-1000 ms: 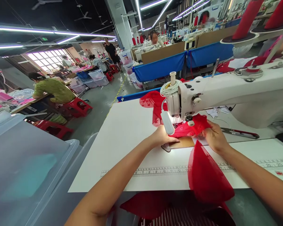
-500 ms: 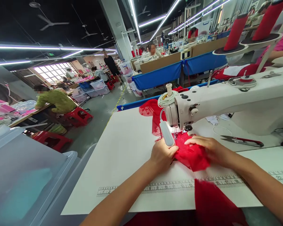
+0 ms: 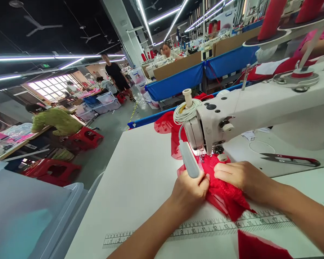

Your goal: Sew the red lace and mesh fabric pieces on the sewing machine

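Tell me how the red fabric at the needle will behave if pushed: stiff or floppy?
Probably floppy: the red fabric bunches into folds between the left hand and right hand. Likely light and thin: its part behind the sewing machine looks sheer. It may slide easily on the smooth white table, wrinkling rather than moving whole.

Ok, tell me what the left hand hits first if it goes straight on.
Likely the white lamp tube on the sewing machine, just beyond the left hand that grips the red fabric; depth is unclear.
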Action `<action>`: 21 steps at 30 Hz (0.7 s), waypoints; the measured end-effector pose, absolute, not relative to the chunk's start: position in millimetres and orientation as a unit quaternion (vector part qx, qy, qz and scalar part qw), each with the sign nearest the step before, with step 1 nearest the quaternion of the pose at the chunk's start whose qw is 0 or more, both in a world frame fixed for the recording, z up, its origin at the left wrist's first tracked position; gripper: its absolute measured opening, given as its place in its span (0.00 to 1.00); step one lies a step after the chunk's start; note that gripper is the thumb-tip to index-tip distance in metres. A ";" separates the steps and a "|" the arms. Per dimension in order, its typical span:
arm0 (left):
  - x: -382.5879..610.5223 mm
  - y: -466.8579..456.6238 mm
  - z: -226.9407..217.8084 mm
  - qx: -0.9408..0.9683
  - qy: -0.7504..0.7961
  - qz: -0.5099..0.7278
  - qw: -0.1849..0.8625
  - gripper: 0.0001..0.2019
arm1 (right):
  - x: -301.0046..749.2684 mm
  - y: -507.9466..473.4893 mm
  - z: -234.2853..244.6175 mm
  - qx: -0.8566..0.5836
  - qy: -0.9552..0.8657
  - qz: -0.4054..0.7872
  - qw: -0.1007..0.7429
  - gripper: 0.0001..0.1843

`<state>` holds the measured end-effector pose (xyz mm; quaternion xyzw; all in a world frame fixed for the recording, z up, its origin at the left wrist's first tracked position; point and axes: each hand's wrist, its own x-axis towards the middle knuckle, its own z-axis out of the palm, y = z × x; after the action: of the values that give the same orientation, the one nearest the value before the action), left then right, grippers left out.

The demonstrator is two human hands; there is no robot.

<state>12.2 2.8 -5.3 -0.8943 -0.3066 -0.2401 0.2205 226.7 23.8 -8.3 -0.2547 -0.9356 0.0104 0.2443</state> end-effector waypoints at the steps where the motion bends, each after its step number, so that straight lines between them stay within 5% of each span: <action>1: 12.3 1.3 -3.9 -0.895 -0.311 -0.233 0.219 0.13 | 226.2 24.8 -9.5 -0.259 -0.933 0.001 0.248 0.16; 8: 8.8 -9.5 3.9 -0.917 -0.335 -0.161 0.142 0.13 | 225.9 27.6 -13.6 -0.272 -0.927 -0.027 0.256 0.18; 13: 3.0 -14.0 17.1 -0.925 -0.361 -0.113 0.009 0.25 | 225.7 28.3 -15.4 -0.263 -0.923 0.012 0.280 0.16; 17: 1.3 -14.1 15.8 -0.923 -0.363 -0.131 0.004 0.41 | 228.0 28.2 -19.8 -0.263 -0.929 0.015 0.258 0.14; 21: 3.7 -14.5 5.9 -0.913 -0.379 -0.149 0.029 0.44 | 229.1 25.8 -24.8 -0.293 -0.923 -0.018 0.250 0.14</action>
<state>3.7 -14.5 5.9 -0.9128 -0.3792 -0.1489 0.0293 229.1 25.8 -24.8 -0.2934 -0.9225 -0.0184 0.2501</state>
